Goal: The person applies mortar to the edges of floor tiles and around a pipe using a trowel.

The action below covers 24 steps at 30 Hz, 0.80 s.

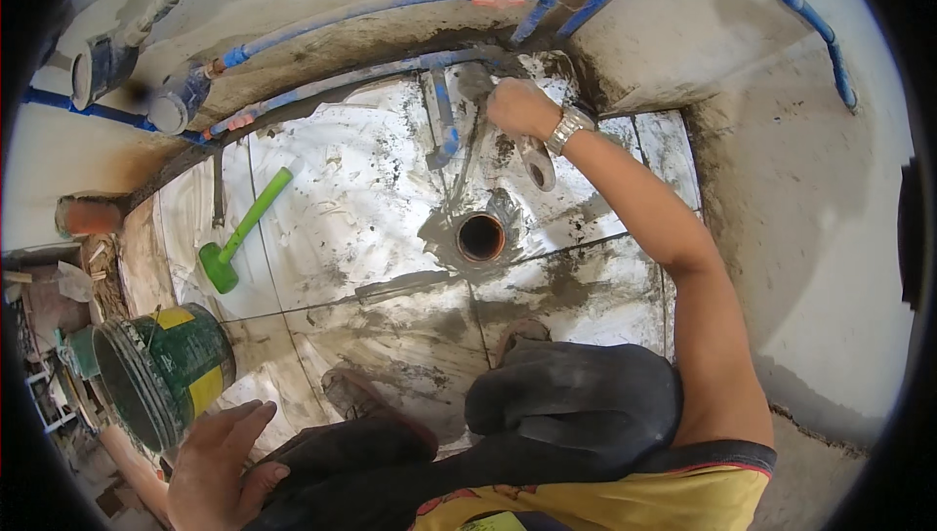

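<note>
My right hand (524, 109), with a metal watch on the wrist, is closed in a fist low in the far corner of the tiled floor (332, 189). Just left of its knuckles is a grey, smeared, flat-looking shape (475, 81); I cannot tell whether it is a tool in the fist. Below the wrist, a grey pipe stub (538, 171) shows an oval opening. A blue pipe elbow (448, 141) rises to the left of that. My left hand (220, 468) holds nothing at the lower left, its fingers and thumb apart, near the green bucket.
A round drain hole (480, 236) opens mid-floor. A green mallet (244, 230) lies on the tiles at left, beyond a tipped green bucket (190, 360). Blue pipes (371, 10) run along the back wall. Rubble (59, 311) lies at far left. My knees are bent over the tiles.
</note>
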### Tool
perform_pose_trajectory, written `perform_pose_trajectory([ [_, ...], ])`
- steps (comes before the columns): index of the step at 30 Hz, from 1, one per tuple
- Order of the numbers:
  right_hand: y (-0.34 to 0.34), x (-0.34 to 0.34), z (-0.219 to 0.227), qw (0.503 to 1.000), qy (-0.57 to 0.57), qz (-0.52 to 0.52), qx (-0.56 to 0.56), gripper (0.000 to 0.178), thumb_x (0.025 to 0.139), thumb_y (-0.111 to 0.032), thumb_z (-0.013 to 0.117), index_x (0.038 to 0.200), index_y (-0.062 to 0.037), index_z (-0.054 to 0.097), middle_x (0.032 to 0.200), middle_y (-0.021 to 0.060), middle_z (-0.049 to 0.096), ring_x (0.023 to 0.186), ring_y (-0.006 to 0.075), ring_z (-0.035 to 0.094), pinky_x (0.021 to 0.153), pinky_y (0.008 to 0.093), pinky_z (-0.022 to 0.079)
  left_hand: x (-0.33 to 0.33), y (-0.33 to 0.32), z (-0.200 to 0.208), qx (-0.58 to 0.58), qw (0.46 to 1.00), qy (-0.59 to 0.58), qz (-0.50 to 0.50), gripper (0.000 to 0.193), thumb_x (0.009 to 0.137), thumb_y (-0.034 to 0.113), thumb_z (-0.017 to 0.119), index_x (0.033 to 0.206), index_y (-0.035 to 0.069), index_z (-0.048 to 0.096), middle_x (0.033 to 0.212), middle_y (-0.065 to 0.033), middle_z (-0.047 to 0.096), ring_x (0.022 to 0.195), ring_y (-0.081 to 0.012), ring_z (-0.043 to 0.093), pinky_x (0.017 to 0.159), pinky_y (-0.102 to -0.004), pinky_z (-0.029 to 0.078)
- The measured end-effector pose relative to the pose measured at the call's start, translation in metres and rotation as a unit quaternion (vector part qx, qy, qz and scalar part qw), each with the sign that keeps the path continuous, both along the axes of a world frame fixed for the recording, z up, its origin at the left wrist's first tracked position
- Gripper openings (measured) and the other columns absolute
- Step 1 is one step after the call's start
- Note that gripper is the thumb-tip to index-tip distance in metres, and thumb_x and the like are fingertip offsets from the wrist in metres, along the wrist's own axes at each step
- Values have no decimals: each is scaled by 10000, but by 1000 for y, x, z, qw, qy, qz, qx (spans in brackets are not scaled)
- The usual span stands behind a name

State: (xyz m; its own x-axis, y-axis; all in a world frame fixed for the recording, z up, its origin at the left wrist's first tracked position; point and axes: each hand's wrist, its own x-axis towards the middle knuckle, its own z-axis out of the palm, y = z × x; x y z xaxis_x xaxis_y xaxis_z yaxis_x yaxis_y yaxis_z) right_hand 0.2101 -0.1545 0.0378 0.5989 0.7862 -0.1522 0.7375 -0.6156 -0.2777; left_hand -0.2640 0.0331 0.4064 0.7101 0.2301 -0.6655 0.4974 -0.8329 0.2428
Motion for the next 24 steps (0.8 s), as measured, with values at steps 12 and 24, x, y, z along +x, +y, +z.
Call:
perform_pose_trajectory([
  [12,24,4,8,998,42,-36,-13,297,891,-191,615,895,54,781,997,307,748,1007,483,736,898,530,592,4,-1,-10,9,1000,9,-27,706,879,378,813,1464,36,616,1392,-239,661,1264,-469,622,1070,-512,501],
  [24,32,-6,7,998,46,-37,-24,284,858,-159,639,996,33,795,1046,319,756,1021,456,755,899,522,603,-1,-2,-14,16,999,-22,-41,697,857,357,834,1449,50,632,1371,-227,674,1233,-463,640,1051,-512,514],
])
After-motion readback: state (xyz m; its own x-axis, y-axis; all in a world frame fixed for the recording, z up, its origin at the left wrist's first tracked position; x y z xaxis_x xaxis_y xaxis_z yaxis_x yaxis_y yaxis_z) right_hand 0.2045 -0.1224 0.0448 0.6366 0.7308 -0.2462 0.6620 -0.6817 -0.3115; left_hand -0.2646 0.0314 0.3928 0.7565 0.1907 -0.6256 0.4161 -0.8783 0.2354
